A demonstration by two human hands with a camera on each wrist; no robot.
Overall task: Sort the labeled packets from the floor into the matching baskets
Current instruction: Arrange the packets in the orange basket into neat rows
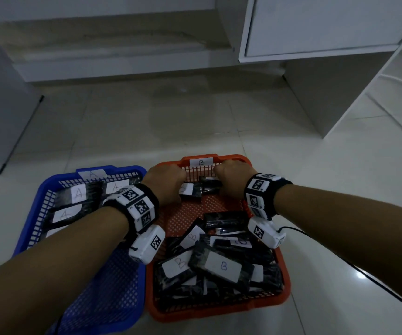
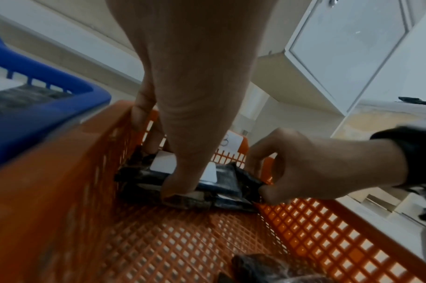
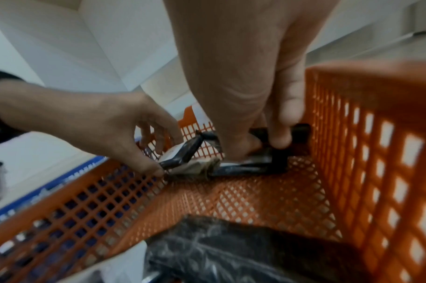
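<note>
An orange basket [image 1: 234, 157] tagged B [image 1: 201, 162] stands to the right of a blue basket [image 1: 122, 168] tagged A [image 1: 91, 174]. Both hands are at the far end inside the orange basket. My left hand [image 1: 171, 187] grips a black packet [image 1: 191, 189] with a white label, thumb on top in the left wrist view [image 2: 163, 164]. My right hand [image 1: 226, 184] pinches a second black packet [image 1: 211, 183] beside it, lying low on the mesh [image 3: 250, 167]. Several B packets [image 1: 221, 265] are piled at the near end. A packets [image 1: 79, 193] lie in the blue basket.
Pale tiled floor [image 1: 171, 122] stretches beyond the baskets. A white cabinet [image 1: 316, 27] stands at the back right and a grey panel [image 1: 1, 117] at the left. A black cable [image 1: 364, 274] runs over the floor to the right of the orange basket.
</note>
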